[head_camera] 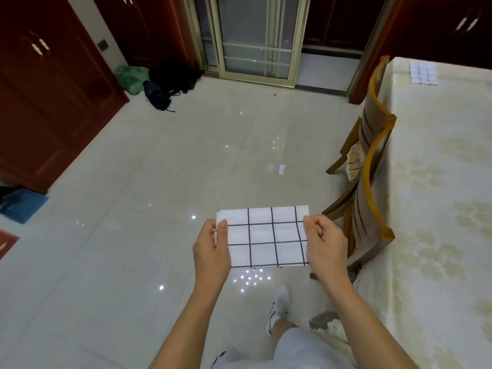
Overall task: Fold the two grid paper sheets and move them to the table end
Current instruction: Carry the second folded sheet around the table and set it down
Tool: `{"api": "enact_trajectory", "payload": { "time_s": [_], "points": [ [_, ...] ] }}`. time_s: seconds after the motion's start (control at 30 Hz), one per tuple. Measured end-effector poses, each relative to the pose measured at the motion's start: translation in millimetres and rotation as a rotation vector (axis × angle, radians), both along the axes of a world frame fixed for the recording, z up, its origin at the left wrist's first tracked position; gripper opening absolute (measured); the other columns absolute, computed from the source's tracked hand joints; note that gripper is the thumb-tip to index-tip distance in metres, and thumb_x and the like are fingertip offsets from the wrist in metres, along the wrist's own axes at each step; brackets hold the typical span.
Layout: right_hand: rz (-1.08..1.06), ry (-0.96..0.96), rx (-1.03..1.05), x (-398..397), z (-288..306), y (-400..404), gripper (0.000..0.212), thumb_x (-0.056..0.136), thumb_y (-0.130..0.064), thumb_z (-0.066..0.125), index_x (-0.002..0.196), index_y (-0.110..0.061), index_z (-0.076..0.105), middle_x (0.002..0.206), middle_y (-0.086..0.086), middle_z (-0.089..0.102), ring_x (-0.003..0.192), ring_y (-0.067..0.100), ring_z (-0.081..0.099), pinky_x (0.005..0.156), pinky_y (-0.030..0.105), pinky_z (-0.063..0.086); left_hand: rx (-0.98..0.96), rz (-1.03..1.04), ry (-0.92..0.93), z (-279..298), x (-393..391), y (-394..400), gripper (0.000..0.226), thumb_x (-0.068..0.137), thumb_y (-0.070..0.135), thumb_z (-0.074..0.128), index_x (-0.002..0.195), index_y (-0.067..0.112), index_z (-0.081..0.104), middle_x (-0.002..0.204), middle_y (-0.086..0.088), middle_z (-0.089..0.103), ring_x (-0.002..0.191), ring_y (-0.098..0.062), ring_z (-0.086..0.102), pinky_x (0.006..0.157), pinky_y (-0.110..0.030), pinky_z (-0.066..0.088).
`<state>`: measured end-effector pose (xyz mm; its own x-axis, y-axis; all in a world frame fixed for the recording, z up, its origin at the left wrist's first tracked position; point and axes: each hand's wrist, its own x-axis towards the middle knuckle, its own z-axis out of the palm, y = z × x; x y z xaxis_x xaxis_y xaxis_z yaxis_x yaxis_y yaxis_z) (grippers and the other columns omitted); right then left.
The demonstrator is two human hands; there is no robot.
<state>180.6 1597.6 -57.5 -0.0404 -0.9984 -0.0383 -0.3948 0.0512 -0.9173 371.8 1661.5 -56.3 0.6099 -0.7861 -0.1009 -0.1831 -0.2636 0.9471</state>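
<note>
Around us the tiled floor (165, 169) fills most of the view, with dark red cabinets (48, 102) along the left and a sliding door (255, 41) ahead. On our right runs the long table (439, 195) under a pale patterned cloth, two wooden chairs (370, 166) pushed in along its near edge.

At the table's far end lies a small folded grid paper sheet (423, 73), which we take to be the first one already delivered. The second grid paper sheet (263, 238) is in front of us, held in the air over the floor, folded, with its layers slightly offset along the top edge. Our left hand (213, 249) pinches its left edge, thumb on top; our right hand (326, 243) pinches its right edge the same way.

We judge the step in hand to be carrying this sheet, perhaps after one more fold. The next move calls for walking along the table to its far end and setting the sheet beside the first. The chairs stand between us and the table edge, so we would keep outside them. Bags (165, 83) and a blue mat (24, 205) lie well off to the left.
</note>
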Motion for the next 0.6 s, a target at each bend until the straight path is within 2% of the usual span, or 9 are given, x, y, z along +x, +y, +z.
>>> {"api": "enact_trajectory", "payload": {
  "time_s": [0.17, 0.27, 0.37, 0.4, 0.6],
  "points": [
    [-0.035, -0.004, 0.007, -29, 11, -81, 0.024, 0.100, -0.024, 0.055, 0.080, -0.013, 0.061, 0.061, 0.000, 0.051, 0.054, 0.003, 0.045, 0.051, 0.015, 0.041, 0.008, -0.013, -0.005, 8, -29, -84, 0.032, 0.103, 0.035, 0.048, 0.078, 0.016, 0.054, 0.060, 0.008, 0.047, 0.055, -0.008, 0.041, 0.051, -0.020, 0.037],
    [-0.061, -0.018, 0.004, -42, 14, -125, 0.025, 0.100, -0.026, 0.055, 0.078, -0.015, 0.060, 0.057, -0.005, 0.047, 0.052, 0.003, 0.043, 0.049, 0.018, 0.039, 0.004, -0.028, -0.002, 13, -44, -129, 0.034, 0.103, 0.036, 0.047, 0.079, 0.011, 0.052, 0.063, 0.002, 0.044, 0.057, -0.012, 0.038, 0.054, -0.028, 0.036],
    [-0.089, -0.016, 0.025, -56, 10, -158, 0.029, 0.100, -0.031, 0.055, 0.073, -0.021, 0.057, 0.050, -0.011, 0.043, 0.050, 0.005, 0.038, 0.054, 0.035, 0.043, -0.006, -0.059, 0.010, 18, -56, -165, 0.034, 0.103, 0.034, 0.047, 0.075, 0.016, 0.049, 0.056, 0.012, 0.040, 0.053, -0.008, 0.035, 0.050, -0.021, 0.034],
    [-0.097, -0.022, 0.032, -59, 9, -167, 0.030, 0.100, -0.031, 0.055, 0.071, -0.023, 0.055, 0.049, -0.012, 0.043, 0.050, 0.007, 0.037, 0.054, 0.036, 0.043, -0.009, -0.068, 0.011, 19, -59, -175, 0.033, 0.103, 0.034, 0.047, 0.074, 0.018, 0.049, 0.055, 0.013, 0.040, 0.052, -0.007, 0.035, 0.048, -0.020, 0.033],
    [-0.149, -0.018, 0.032, -72, 4, -222, 0.033, 0.100, -0.033, 0.054, 0.068, -0.026, 0.051, 0.051, -0.014, 0.045, 0.051, 0.005, 0.040, 0.056, 0.034, 0.042, 0.002, -0.125, -0.003, 13, -68, -241, 0.035, 0.102, 0.034, 0.047, 0.075, 0.013, 0.047, 0.062, 0.000, 0.042, 0.057, -0.013, 0.037, 0.053, -0.030, 0.034]
  ]
}}
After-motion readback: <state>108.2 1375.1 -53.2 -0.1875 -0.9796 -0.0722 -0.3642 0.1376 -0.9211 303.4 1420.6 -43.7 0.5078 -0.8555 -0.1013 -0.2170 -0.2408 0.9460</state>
